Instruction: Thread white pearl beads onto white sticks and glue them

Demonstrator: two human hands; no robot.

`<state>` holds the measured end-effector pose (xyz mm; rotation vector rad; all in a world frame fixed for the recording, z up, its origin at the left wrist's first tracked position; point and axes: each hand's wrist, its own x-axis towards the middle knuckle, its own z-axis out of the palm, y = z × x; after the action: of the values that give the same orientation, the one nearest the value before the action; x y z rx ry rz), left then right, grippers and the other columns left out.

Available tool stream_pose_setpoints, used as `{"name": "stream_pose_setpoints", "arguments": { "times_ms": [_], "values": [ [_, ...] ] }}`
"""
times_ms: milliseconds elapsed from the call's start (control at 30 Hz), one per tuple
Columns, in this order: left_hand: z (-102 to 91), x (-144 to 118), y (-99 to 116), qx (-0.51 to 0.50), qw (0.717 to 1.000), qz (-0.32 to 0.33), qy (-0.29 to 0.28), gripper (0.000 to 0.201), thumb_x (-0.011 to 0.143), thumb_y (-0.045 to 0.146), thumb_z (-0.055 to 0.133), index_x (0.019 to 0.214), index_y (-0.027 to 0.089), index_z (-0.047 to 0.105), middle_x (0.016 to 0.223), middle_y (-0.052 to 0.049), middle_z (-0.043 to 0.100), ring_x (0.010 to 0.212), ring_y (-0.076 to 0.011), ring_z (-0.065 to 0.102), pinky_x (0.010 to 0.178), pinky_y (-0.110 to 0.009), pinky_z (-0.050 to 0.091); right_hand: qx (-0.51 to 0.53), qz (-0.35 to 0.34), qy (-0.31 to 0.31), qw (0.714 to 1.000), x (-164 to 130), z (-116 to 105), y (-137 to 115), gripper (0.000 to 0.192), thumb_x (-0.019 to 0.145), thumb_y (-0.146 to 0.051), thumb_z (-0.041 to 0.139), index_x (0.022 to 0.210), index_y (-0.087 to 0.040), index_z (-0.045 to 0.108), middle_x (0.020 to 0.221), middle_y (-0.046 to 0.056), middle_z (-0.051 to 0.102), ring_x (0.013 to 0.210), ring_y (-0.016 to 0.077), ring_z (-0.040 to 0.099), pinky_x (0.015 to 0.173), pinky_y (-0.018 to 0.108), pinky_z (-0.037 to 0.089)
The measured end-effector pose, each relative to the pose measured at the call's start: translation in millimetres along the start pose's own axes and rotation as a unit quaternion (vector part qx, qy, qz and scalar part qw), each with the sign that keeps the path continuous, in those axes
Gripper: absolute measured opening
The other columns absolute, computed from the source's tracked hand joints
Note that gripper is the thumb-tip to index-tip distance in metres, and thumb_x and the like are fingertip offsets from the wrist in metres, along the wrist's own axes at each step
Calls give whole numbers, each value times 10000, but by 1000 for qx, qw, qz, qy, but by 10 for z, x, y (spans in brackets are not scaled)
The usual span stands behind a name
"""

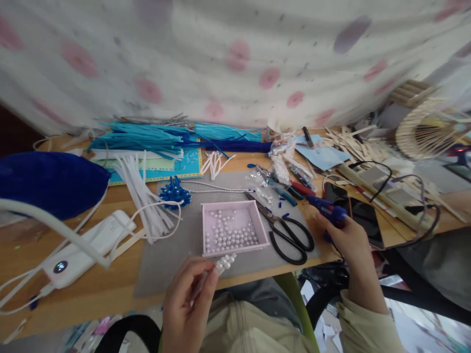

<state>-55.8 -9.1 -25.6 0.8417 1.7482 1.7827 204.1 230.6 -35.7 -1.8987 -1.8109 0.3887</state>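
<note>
My left hand (191,299) is closed, with thumb and finger pinching a small cluster of white pearl beads (225,263) just in front of the pink box. Loose pearl beads (235,239) lie in that open pink box (262,223). Over at the right, my right hand (349,238) is wrapped round a blue glue gun (326,208), whose nozzle points left. Black-handled scissors (285,230) rest between the box and the glue gun. Behind the box's left corner sits a blue looped pompom (175,192), near a string of silver beads (217,187).
White pipe cleaners (142,198) and turquoise ones (143,137) are piled at the back left. A white power bank (88,250) with cables lies left. Pliers (281,191), two phones (362,215), a power strip (390,196) and wooden sticks (351,147) crowd the right.
</note>
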Motion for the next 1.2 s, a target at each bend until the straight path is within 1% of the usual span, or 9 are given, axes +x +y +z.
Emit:
{"name": "stream_pose_setpoints", "arguments": {
  "times_ms": [167, 233, 333, 400, 433, 500, 567, 800, 1200],
  "values": [
    [-50, 94, -105, 18, 998, 33, -41, 42, 910, 255, 672, 900, 260, 712, 897, 4, 678, 774, -126, 629, 645, -159, 510, -14, 20, -32, 999, -146, -172, 35, 487, 658, -651, 596, 758, -178, 655, 629, 116, 655, 628, 336, 636, 570, 424, 469],
    [-67, 124, -133, 22, 997, 46, -59, 56, 909, 227, 669, 914, 266, 709, 897, 8, 676, 781, -121, 637, 666, -151, 517, -22, 8, 31, 999, -281, -334, -87, 621, 681, -676, 614, 954, -123, 681, 885, 201, 707, 836, 410, 656, 698, 503, 497],
    [-68, 143, -158, 24, 998, 25, -53, 57, 916, 227, 661, 913, 260, 706, 906, 3, 675, 796, -122, 634, 682, -157, 517, -33, -50, 222, 973, -515, -526, -476, 668, 797, -593, 668, 1255, -110, 610, 1219, 278, 616, 1102, 475, 574, 838, 576, 470],
    [-59, 139, -163, 22, 999, 5, -46, 48, 918, 248, 662, 910, 246, 709, 907, -7, 676, 794, -130, 633, 682, -172, 520, 53, -224, 137, 963, -613, -498, -822, 358, 910, -430, 631, 1212, -238, 623, 1168, 168, 650, 1032, 363, 632, 819, 473, 515],
    [-54, 133, -159, 19, 999, 3, -47, 54, 917, 264, 665, 905, 238, 712, 901, -13, 676, 786, -135, 634, 674, -180, 521, 80, -336, 26, 938, -630, -422, -999, 217, 935, -353, 607, 1122, -256, 657, 1071, 123, 686, 986, 319, 660, 824, 433, 533],
    [-46, 110, -136, 11, 999, 5, -47, 85, 912, 293, 672, 888, 224, 716, 887, -22, 675, 779, -147, 633, 663, -197, 520, -22, -466, -182, 866, -609, -180, -1325, 216, 966, -178, 510, 1069, -228, 692, 1020, 107, 720, 986, 265, 691, 851, 365, 546],
    [-44, 76, -97, 0, 1000, 0, -29, 105, 912, 309, 673, 874, 222, 718, 886, -25, 671, 791, -153, 624, 670, -206, 509, -213, -499, -271, 795, -556, 103, -1583, 275, 929, -44, 486, 1032, -176, 704, 993, 126, 739, 942, 241, 715, 808, 320, 548],
    [-81, 45, -60, -44, 998, -39, -9, 142, 895, 347, 693, 839, 218, 714, 841, -14, 641, 764, -148, 575, 655, -214, 463, -332, -503, -282, 746, -588, 568, -1888, 202, 847, 15, 555, 859, -66, 740, 863, 243, 755, 846, 295, 741, 680, 320, 539],
    [-22, 47, -75, -88, 988, -122, -28, 276, 865, 473, 689, 839, 199, 701, 694, 16, 564, 644, -135, 508, 584, -224, 419, -330, -546, -285, 716, -518, 366, -1831, 209, 913, -65, 511, 987, -76, 706, 929, 187, 756, 911, 281, 717, 732, 323, 484]
  ]
}}
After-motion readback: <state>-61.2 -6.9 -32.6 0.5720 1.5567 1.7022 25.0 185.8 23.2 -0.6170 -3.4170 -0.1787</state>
